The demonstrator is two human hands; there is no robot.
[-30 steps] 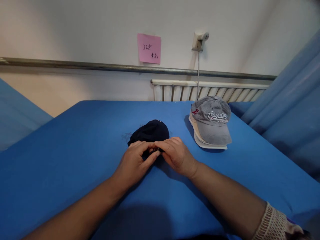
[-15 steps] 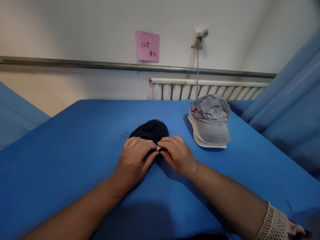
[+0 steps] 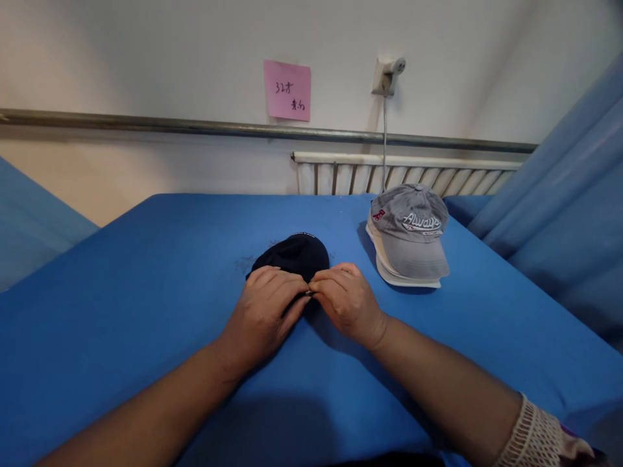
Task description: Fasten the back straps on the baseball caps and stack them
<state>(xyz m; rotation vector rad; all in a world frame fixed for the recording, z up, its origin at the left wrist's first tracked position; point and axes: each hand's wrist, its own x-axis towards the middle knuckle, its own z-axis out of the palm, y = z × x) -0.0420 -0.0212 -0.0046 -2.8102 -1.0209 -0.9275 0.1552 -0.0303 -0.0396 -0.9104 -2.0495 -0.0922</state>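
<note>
A dark cap [image 3: 304, 253] lies on the blue-covered surface in front of me, its near edge hidden by my fingers. My left hand [image 3: 265, 308] pinches that near edge between thumb and fingers. From the other side my right hand [image 3: 348, 301] does the same, with the fingertips of both hands nearly touching. Between the fingertips a small shiny piece [image 3: 309, 293] just shows, perhaps the buckle of the cap's strap; most of it is covered.
To the right stands a stack of caps, a grey one [image 3: 411, 227] with "Always" lettering over paler ones [image 3: 403, 280]. Behind the blue sheet [image 3: 121, 324] are a radiator [image 3: 350, 176], a metal rail [image 3: 195, 125] and a wall socket with a cable. Blue curtains [image 3: 559, 214] hang at both sides.
My fingertips have closed further together at the cap's edge, and less of the small shiny piece shows between them. The cap and the stack stay put.
</note>
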